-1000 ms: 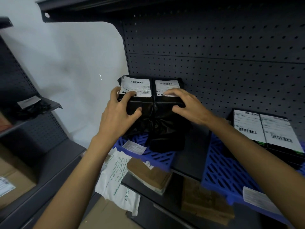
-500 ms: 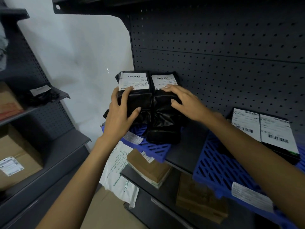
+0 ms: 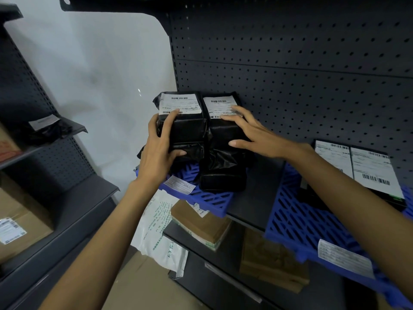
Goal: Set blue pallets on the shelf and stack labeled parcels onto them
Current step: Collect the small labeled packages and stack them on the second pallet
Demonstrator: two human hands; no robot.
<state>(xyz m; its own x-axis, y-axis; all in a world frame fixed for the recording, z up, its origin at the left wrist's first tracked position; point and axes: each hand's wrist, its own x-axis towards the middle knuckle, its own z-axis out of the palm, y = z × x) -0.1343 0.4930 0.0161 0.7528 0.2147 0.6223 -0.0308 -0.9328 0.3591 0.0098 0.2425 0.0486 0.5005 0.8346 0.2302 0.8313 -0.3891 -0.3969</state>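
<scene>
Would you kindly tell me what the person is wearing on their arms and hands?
Nothing: the left hand and right hand are ungloved and ringless; the left forearm and right forearm are bare to the frame's edge, no sleeves, watch or bracelet.

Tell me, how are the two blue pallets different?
The left blue pallet carries black parcels piled high; the right blue pallet carries flat parcels lying low at its back. The left hand grips and the right hand presses the left pallet's pile; no hand is on the right pallet's load. Both are blue, slatted, with a white sticker in front.

Head view, close, down onto shelf (image 3: 257, 198)
</scene>
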